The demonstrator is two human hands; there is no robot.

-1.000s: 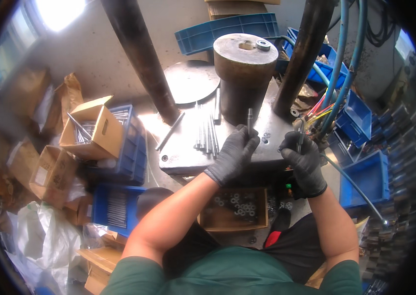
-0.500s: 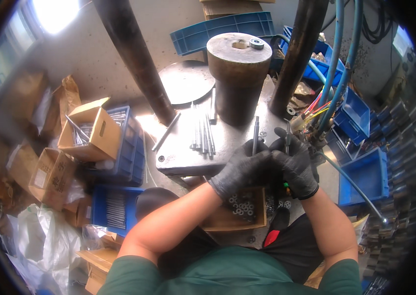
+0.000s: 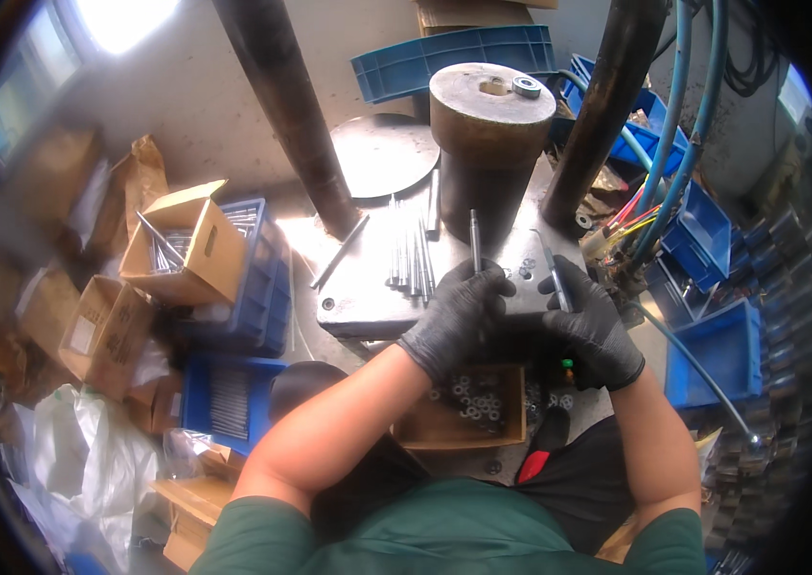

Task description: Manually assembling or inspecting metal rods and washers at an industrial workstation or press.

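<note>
Both my hands wear dark gloves above the front edge of the metal worktable [image 3: 353,311]. My left hand [image 3: 459,321] is closed round a metal shaft [image 3: 476,240] that points up and away from me. A slim metal rod [image 3: 556,276] leans between the fingers of my right hand [image 3: 596,328], its tip toward the table. Small metal rings [image 3: 527,269] lie on the tabletop between the two. Several long rods [image 3: 413,264] rest in a group to the left. Behind stands a thick steel cylinder [image 3: 483,107] with a ball bearing [image 3: 526,87] on top.
Two dark columns [image 3: 296,115] rise from the table. An open carton [image 3: 190,254] of rods sits on blue crates at left. Below my hands is a cardboard box [image 3: 464,436] of rings. Blue bins [image 3: 713,350] and hoses [image 3: 679,125] occupy the right side.
My hands have moved apart, each keeping its metal piece. The right-hand rod now tilts more to the left. The whole view has shifted slightly, so the table appears further right.
</note>
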